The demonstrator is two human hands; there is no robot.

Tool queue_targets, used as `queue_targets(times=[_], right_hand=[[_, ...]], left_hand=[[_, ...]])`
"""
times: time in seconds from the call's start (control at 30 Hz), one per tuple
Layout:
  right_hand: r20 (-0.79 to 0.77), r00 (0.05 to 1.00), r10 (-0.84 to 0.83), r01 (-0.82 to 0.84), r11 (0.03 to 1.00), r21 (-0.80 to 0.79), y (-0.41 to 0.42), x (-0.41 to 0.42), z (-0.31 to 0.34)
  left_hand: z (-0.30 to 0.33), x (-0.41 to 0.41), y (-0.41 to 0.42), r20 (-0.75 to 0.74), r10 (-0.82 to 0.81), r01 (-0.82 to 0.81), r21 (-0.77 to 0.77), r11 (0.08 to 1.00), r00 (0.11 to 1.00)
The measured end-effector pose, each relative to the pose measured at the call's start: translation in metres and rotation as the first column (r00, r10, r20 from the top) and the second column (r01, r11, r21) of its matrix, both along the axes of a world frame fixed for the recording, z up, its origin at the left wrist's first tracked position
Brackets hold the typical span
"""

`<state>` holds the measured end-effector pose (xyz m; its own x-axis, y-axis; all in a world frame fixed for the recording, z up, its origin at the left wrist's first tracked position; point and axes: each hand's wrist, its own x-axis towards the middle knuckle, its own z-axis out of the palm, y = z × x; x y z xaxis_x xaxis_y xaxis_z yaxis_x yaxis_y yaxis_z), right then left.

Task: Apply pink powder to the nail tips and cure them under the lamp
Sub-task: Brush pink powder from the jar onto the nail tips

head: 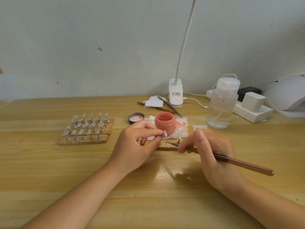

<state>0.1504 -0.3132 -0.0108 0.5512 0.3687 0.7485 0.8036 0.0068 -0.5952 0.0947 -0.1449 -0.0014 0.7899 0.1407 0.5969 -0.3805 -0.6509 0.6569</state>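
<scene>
While left hand (137,146) pinches nail tip (165,134), right hand (212,154) grips brush (239,163); bristles blurred.

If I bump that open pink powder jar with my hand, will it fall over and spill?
The pink powder jar looks short and wide, so a small bump would probably slide it, not tip it. It is likely light, so a harder knock could still topple it. Its lid lies apart on the table, so powder would spill.
</scene>
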Motion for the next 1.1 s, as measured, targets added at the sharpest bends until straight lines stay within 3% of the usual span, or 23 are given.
queue_targets(times=[0.37, 0.7, 1.0, 1.1], right_hand=[[0.063, 0.997, -0.050, 0.052, 0.998, -0.031, 0.0020, -0.0001, 0.0025], [-0.076, 0.997, 0.012, -0.010, 1.000, 0.029, -0.0021, -0.0006, 0.0030], [0.056, 0.998, -0.035, 0.041, 0.995, -0.096, 0.0022, -0.0023, 0.0025], [0.078, 0.997, -0.020, 0.024, 0.998, -0.060, 0.0012, -0.0022, 0.0013]], left_hand=[[0.0001, 0.0018, 0.0006, 0.057, -0.004, 0.002, 0.027, 1.000, 0.998], [-0.0009, 0.0037, 0.0022, 0.052, 0.047, -0.042, -0.093, 0.995, 0.998], [-0.0020, 0.0056, 0.0013, 0.099, 0.019, -0.009, -0.102, 0.995, 0.995], [-0.0024, 0.0058, 0.0014, 0.088, 0.024, -0.014, -0.107, 0.994, 0.996]])
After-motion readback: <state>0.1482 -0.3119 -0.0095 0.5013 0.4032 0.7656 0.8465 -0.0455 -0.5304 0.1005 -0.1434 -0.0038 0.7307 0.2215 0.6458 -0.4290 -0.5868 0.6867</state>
